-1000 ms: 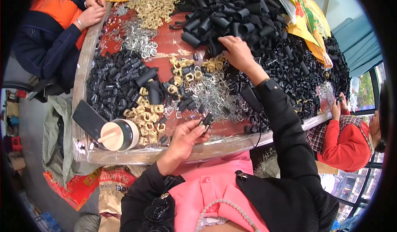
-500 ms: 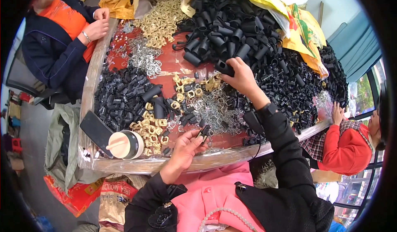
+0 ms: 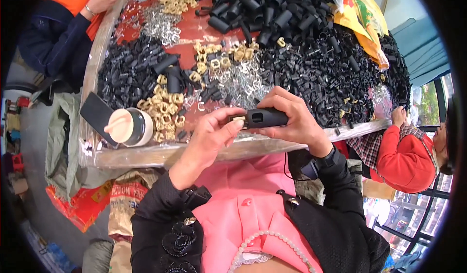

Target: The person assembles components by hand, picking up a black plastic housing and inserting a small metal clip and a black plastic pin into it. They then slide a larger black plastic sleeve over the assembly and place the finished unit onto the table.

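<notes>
Above the near edge of the table, my right hand [image 3: 299,120] grips a black plastic tube-shaped housing [image 3: 267,118] with an oblong slot in its side. My left hand [image 3: 211,134] pinches a small black part with a cream-coloured piece [image 3: 238,119] on it. This part is at the left end of the housing; whether it has entered the tube I cannot tell. Beyond my hands lie silver bent wire clips [image 3: 241,81], gold-coloured ring-like pieces [image 3: 165,108] and a heap of small black parts [image 3: 301,61].
More black tubes [image 3: 272,15] are piled at the back by a yellow sack [image 3: 362,25]. A lidded jar [image 3: 138,129] and a dark phone [image 3: 98,117] stand at the near left corner. One person [image 3: 58,35] sits at the left, another [image 3: 406,161] at the right.
My right hand has come back from the far pile with a black housing, meeting my left hand. My left hand has moved up slightly with its small part. The view has shifted downward.
</notes>
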### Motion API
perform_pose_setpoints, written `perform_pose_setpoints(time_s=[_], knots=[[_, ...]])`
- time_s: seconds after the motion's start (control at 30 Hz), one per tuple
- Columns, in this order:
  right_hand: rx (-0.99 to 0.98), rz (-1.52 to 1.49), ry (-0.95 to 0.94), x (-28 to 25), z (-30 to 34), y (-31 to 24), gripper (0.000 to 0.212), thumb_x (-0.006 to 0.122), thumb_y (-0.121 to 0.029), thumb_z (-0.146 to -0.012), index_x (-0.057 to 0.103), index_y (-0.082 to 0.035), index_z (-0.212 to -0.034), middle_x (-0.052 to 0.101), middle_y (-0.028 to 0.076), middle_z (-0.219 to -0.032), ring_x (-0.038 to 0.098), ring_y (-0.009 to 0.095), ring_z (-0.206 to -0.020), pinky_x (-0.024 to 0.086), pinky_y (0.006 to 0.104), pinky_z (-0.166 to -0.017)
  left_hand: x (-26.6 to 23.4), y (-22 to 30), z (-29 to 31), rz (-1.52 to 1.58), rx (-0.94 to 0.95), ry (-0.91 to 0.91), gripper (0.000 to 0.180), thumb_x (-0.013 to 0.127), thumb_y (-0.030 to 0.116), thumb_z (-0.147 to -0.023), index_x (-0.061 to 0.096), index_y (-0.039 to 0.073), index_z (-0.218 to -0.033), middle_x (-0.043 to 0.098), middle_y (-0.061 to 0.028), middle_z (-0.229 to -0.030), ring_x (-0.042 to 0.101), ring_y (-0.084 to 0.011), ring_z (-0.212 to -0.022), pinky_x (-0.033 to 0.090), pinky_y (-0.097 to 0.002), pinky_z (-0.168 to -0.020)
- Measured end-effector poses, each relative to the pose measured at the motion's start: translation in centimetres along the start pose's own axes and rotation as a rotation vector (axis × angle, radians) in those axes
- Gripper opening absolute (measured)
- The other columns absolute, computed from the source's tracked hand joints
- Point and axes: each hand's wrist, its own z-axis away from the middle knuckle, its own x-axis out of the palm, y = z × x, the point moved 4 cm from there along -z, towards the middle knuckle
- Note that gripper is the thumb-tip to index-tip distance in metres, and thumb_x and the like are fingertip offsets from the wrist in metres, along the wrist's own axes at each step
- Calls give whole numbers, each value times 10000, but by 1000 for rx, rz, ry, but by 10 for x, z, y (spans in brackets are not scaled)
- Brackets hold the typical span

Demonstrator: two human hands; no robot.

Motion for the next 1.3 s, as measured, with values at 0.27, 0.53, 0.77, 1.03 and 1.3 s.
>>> perform_pose_setpoints(time_s=[0.27,0.53,0.77,1.03,1.3], knots=[[-12,-6,-1,21,12,-1,420,728,-125,-562,540,-25,-924,504,87,-835,520,230,-750,428,301,-635,-6,-12,0,-49,4,63,275,594,122,-772,544,-25,-998,556,-17,-698,477,-53,-548,393,-170,-503],[43,-9,65,38,19,6,430,708,-117,-593,522,-20,-969,498,111,-862,519,246,-770,431,310,-661,-5,-14,-2,-155,-74,34,322,590,140,-783,529,-35,-1046,566,-11,-723,519,-63,-595,436,-182,-553],[53,-30,199,53,24,13,450,693,-118,-629,501,8,-1016,496,126,-907,514,257,-800,428,325,-692,3,-14,-4,-104,44,16,539,617,122,-758,364,-21,-1212,541,-43,-911,515,-92,-812,416,-220,-736],[14,-223,149,43,22,17,760,663,-425,-626,393,16,-1183,495,141,-994,491,236,-936,365,315,-843,-2,-16,-7,-11,65,-31,744,650,72,-710,198,5,-1296,470,-81,-1080,465,-130,-971,359,-251,-857],[88,-978,-99,57,12,5,851,549,-583,-667,338,19,-1230,454,139,-1114,434,223,-1047,332,319,-887,6,-19,-4,125,57,-49,819,672,16,-667,147,-3,-1296,451,-110,-1117,460,-166,-999,379,-277,-855]])
